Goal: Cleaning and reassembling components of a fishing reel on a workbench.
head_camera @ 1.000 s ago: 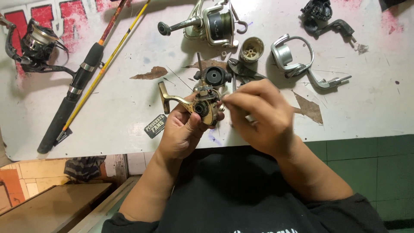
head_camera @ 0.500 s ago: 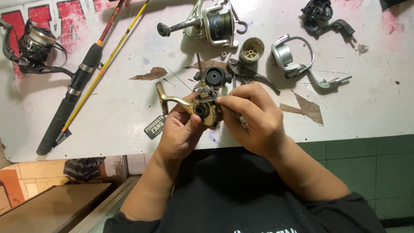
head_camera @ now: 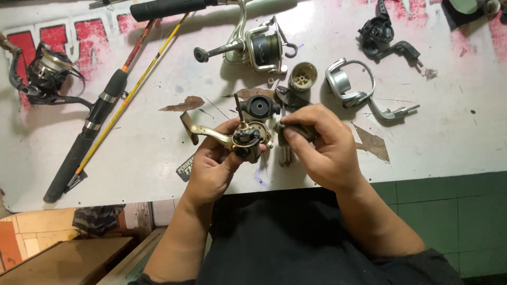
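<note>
A black-handled fishing rod (head_camera: 90, 140) lies slanted on the white worktop (head_camera: 158, 174). The left hand (head_camera: 214, 166) has its fingers closed around a gold reel body (head_camera: 245, 138), whose foot points left and long axis runs roughly left-right, just above the worktop's near edge. The right hand (head_camera: 322, 145) pinches a small dark tool (head_camera: 296, 131) beside it.
</note>
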